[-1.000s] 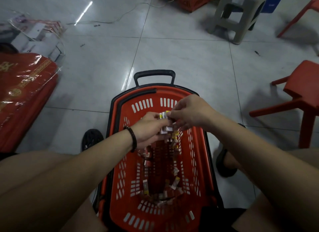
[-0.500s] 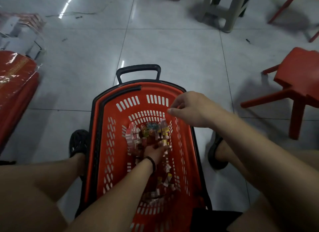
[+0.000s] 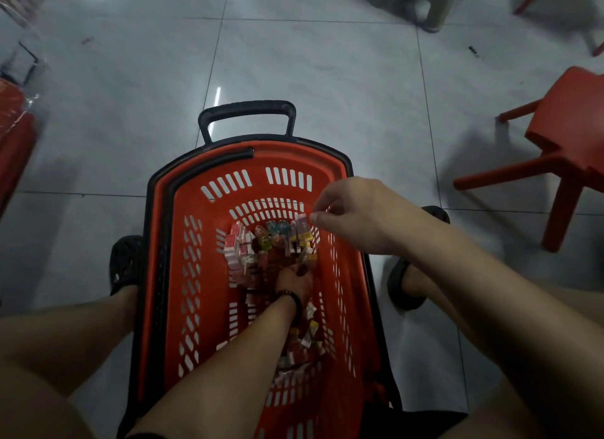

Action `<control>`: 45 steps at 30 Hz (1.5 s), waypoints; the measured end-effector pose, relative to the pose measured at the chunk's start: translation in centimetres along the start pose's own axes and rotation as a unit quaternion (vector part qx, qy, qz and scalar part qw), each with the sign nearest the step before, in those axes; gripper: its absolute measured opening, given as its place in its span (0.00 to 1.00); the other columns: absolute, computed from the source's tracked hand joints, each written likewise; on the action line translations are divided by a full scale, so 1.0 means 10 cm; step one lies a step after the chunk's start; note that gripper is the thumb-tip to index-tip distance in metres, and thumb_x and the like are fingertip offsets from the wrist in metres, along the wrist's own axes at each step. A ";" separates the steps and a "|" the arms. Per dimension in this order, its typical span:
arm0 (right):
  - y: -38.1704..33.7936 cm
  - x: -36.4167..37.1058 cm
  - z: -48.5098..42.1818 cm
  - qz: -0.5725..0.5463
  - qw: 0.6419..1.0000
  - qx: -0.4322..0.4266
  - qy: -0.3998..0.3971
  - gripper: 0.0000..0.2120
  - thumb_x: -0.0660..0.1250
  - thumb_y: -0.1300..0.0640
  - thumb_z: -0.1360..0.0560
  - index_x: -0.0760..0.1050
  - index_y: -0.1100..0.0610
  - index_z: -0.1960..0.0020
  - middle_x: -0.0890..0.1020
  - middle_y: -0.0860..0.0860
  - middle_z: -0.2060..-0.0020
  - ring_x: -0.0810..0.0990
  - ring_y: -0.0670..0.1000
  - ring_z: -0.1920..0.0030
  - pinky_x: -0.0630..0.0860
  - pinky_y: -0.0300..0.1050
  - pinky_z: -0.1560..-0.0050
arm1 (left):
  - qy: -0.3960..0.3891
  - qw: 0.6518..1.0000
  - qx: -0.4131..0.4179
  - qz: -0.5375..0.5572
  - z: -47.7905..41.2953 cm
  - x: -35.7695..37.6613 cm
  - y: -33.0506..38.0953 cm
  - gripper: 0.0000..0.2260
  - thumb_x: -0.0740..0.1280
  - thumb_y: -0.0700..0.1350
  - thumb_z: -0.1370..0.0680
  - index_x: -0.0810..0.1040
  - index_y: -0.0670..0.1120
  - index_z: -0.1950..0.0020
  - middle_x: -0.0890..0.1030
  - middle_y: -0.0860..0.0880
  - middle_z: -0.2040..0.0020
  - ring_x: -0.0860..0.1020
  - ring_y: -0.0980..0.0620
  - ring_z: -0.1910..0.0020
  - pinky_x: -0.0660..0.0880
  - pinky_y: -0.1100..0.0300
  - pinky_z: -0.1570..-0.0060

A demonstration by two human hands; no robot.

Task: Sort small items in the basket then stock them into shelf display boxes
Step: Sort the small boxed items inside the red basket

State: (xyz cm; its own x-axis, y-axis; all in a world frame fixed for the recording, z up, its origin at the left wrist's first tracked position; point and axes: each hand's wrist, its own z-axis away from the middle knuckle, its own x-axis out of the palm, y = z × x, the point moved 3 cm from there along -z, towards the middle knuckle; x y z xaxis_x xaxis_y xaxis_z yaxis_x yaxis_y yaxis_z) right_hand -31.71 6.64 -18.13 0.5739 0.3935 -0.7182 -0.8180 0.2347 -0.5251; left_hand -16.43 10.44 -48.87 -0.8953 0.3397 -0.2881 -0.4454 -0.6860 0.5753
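Basket [image 3: 294,159] long axis away, handle [image 3: 245,106] far | left grip [image 3: 294,283] among items [image 3: 242,245], state unclear | right grip [image 3: 359,216] relaxed, empty

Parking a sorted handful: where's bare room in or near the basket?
Bare: basket bottom between its left wall and the left forearm; floor tiles beyond the black handle. Crowded: packets piled at the far end around the left hand, more nearer.

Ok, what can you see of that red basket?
The red basket is plastic by its look, with slotted walls, a black rim and a black handle at the far end. It stands upright on the tiled floor. Heaped small packets lie on its bottom, and the left hand reaches in among them.
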 end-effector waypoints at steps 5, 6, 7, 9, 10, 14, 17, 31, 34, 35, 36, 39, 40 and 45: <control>-0.02 0.03 0.00 -0.006 1.000 0.001 -0.009 0.17 0.67 0.42 0.16 0.83 0.51 0.35 0.82 0.49 0.33 0.81 0.51 0.36 0.74 0.43 0.46 | -0.039 0.992 0.064 -0.099 0.11 0.09 0.03 0.20 0.59 0.51 0.13 0.80 0.40 0.31 0.84 0.38 0.37 0.81 0.39 0.36 0.76 0.52 0.36; -0.03 0.04 0.01 -0.006 1.000 0.002 -0.013 0.17 0.67 0.42 0.16 0.83 0.51 0.35 0.82 0.49 0.33 0.80 0.51 0.35 0.73 0.43 0.46 | -0.040 0.990 0.078 -0.109 0.17 0.11 0.07 0.20 0.56 0.51 0.12 0.77 0.40 0.28 0.81 0.39 0.33 0.78 0.40 0.32 0.74 0.53 0.32; -0.03 0.05 0.01 -0.005 1.000 0.001 -0.017 0.18 0.67 0.42 0.16 0.83 0.52 0.35 0.82 0.50 0.33 0.80 0.51 0.35 0.73 0.43 0.46 | -0.046 0.991 0.083 -0.097 0.21 0.11 0.10 0.21 0.55 0.51 0.12 0.75 0.41 0.25 0.79 0.41 0.29 0.76 0.41 0.29 0.71 0.52 0.29; -0.04 0.06 0.02 -0.004 1.000 0.003 -0.024 0.18 0.67 0.42 0.16 0.82 0.52 0.34 0.82 0.50 0.32 0.81 0.52 0.35 0.74 0.43 0.46 | -0.058 0.994 0.074 -0.055 0.22 0.11 0.08 0.22 0.55 0.54 0.12 0.71 0.45 0.22 0.77 0.45 0.26 0.73 0.43 0.25 0.69 0.51 0.25; -0.04 0.06 0.02 -0.002 1.000 0.005 -0.024 0.18 0.67 0.42 0.16 0.82 0.52 0.34 0.81 0.50 0.32 0.80 0.52 0.35 0.74 0.43 0.45 | -0.062 0.995 0.065 -0.044 0.20 0.10 0.05 0.22 0.55 0.55 0.12 0.71 0.47 0.21 0.76 0.46 0.26 0.73 0.44 0.25 0.68 0.50 0.24; -0.01 0.09 -0.01 0.009 1.000 0.008 -0.008 0.15 0.66 0.45 0.15 0.82 0.51 0.34 0.82 0.51 0.33 0.82 0.52 0.36 0.78 0.45 0.42 | -0.033 0.998 0.048 0.007 0.21 -0.07 0.00 0.20 0.54 0.50 0.11 0.70 0.49 0.20 0.74 0.46 0.24 0.72 0.43 0.25 0.66 0.56 0.26; 0.01 0.12 -0.01 0.007 1.000 0.009 -0.010 0.16 0.67 0.44 0.15 0.81 0.52 0.34 0.82 0.51 0.33 0.82 0.53 0.36 0.77 0.44 0.44 | 0.022 0.999 0.035 0.001 0.22 -0.21 -0.10 0.21 0.53 0.49 0.10 0.70 0.42 0.21 0.71 0.43 0.21 0.68 0.43 0.22 0.62 0.58 0.26; 0.07 0.19 -0.10 0.034 0.999 -0.009 0.004 0.15 0.68 0.43 0.17 0.84 0.52 0.38 0.84 0.50 0.38 0.82 0.51 0.40 0.78 0.44 0.47 | -0.122 0.871 0.138 -0.455 0.46 0.09 -0.84 0.46 0.77 0.51 0.27 0.54 0.52 0.15 0.58 0.44 0.17 0.61 0.38 0.20 0.61 0.47 0.20; 0.09 0.20 -0.12 0.043 0.999 -0.016 0.008 0.15 0.68 0.43 0.17 0.84 0.52 0.39 0.84 0.49 0.38 0.82 0.51 0.40 0.77 0.45 0.47 | -0.143 0.816 0.147 -0.541 0.44 0.11 -0.90 0.42 0.71 0.56 0.22 0.51 0.51 0.14 0.55 0.40 0.17 0.60 0.34 0.21 0.61 0.45 0.21; 0.10 0.20 -0.13 0.044 0.999 -0.016 0.007 0.14 0.68 0.43 0.17 0.84 0.51 0.39 0.85 0.49 0.39 0.83 0.50 0.41 0.78 0.45 0.47 | -0.148 0.804 0.156 -0.554 0.40 0.11 -0.93 0.41 0.70 0.57 0.22 0.52 0.51 0.15 0.56 0.39 0.18 0.61 0.34 0.22 0.62 0.44 0.22; 0.10 0.20 -0.13 0.044 0.999 -0.016 0.007 0.14 0.68 0.43 0.17 0.84 0.51 0.40 0.85 0.49 0.40 0.83 0.50 0.42 0.78 0.45 0.48 | -0.152 0.792 0.165 -0.568 0.37 0.11 -0.97 0.40 0.68 0.60 0.22 0.54 0.51 0.16 0.59 0.39 0.19 0.62 0.34 0.23 0.63 0.44 0.23; 0.10 0.21 -0.14 0.056 0.998 -0.021 0.002 0.14 0.68 0.43 0.17 0.83 0.51 0.39 0.85 0.48 0.41 0.83 0.50 0.43 0.75 0.43 0.50 | -0.165 0.754 0.177 -0.611 0.35 0.11 -1.02 0.32 0.62 0.61 0.22 0.62 0.52 0.21 0.67 0.40 0.22 0.65 0.35 0.25 0.63 0.43 0.24; 0.10 0.22 -0.14 0.059 0.998 -0.021 -0.001 0.15 0.67 0.43 0.17 0.83 0.51 0.39 0.85 0.48 0.41 0.83 0.50 0.43 0.76 0.44 0.49 | -0.172 0.741 0.172 -0.626 0.39 0.10 -0.99 0.31 0.61 0.61 0.21 0.62 0.51 0.20 0.65 0.39 0.21 0.63 0.34 0.24 0.62 0.42 0.24; 0.08 0.23 -0.15 0.067 0.997 -0.024 -0.009 0.15 0.67 0.42 0.17 0.83 0.51 0.39 0.85 0.48 0.41 0.83 0.51 0.43 0.79 0.46 0.46 | -0.178 0.704 0.202 -0.657 0.48 0.08 -0.88 0.34 0.61 0.59 0.17 0.55 0.47 0.16 0.56 0.38 0.16 0.57 0.36 0.19 0.57 0.44 0.20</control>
State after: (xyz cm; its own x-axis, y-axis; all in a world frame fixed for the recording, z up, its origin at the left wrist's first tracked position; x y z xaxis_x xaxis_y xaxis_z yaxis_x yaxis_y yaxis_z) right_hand -31.00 6.41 -20.85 0.4584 0.4353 -0.7748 -0.8843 0.1368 -0.4464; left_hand -13.22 19.82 -50.44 0.3783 0.6992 -0.6067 -0.7899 0.5855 0.1822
